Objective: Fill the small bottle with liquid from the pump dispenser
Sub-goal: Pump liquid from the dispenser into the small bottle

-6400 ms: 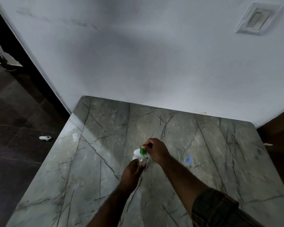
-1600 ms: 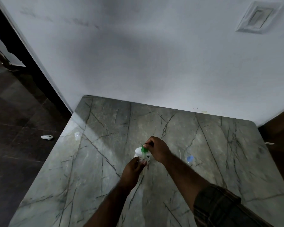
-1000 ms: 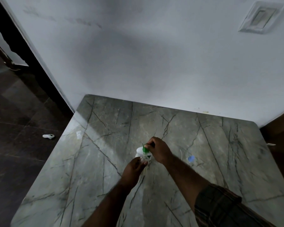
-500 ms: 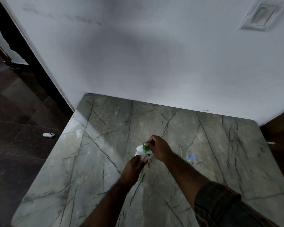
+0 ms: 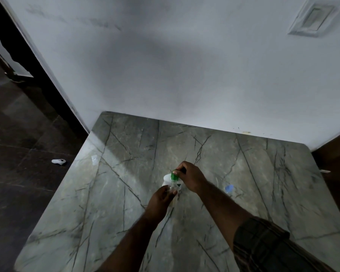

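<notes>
A white pump dispenser [image 5: 167, 178] with a green pump head [image 5: 174, 176] stands in the middle of the grey marble table [image 5: 110, 193]. My right hand [image 5: 190, 177] rests on top of the green pump head, fingers curled over it. My left hand [image 5: 161, 199] grips a small clear bottle [image 5: 172, 188] and holds it just under the green spout, against the dispenser's front. Most of the small bottle is hidden by my fingers. No liquid level can be made out in the dim light.
A small blue cap [image 5: 229, 187] lies on the table to the right of my right forearm. A clear scrap [image 5: 94, 159] sits near the table's left edge. A white wall runs along the far edge; a white object [image 5: 59, 161] lies on the dark floor at left.
Hands, dispenser and small bottle keep the same arrangement throughout. Only the camera view shifts slightly.
</notes>
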The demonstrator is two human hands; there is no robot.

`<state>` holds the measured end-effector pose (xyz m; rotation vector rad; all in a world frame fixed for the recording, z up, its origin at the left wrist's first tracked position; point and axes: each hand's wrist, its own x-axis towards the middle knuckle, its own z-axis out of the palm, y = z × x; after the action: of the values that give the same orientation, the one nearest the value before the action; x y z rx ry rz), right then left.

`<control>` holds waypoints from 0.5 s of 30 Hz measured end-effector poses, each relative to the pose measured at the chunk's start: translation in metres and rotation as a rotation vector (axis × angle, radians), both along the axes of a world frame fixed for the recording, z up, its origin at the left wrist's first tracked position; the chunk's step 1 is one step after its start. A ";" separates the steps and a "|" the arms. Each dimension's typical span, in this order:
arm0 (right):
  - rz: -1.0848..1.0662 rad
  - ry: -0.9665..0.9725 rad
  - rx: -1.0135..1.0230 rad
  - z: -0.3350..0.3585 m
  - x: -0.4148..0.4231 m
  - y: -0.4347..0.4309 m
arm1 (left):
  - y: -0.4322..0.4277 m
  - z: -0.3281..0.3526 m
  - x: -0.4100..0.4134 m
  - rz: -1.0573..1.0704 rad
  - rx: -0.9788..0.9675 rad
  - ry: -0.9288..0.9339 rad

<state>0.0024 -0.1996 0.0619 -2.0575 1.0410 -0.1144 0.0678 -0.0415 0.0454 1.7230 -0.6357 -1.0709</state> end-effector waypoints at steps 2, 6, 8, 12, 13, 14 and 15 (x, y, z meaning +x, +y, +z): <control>0.007 -0.001 0.006 0.004 0.001 -0.002 | -0.001 0.001 0.001 0.000 -0.007 -0.004; 0.011 0.006 -0.014 0.003 0.001 -0.002 | -0.002 0.002 0.001 0.001 -0.015 -0.012; 0.005 0.014 -0.020 -0.002 0.001 0.000 | 0.000 0.001 -0.001 -0.005 -0.009 -0.002; -0.004 0.013 -0.008 -0.002 0.001 0.001 | 0.001 0.000 -0.003 0.002 -0.002 -0.010; -0.006 0.008 0.002 0.000 0.001 0.001 | 0.001 -0.001 -0.002 0.003 -0.004 -0.006; -0.009 0.006 0.009 0.002 0.001 0.000 | 0.000 -0.001 -0.002 0.004 -0.008 -0.002; -0.009 0.008 0.011 0.005 0.001 0.000 | 0.000 -0.001 -0.001 0.005 -0.012 0.004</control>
<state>0.0038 -0.1999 0.0666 -2.0450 1.0541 -0.1054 0.0672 -0.0419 0.0448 1.7108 -0.6343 -1.0643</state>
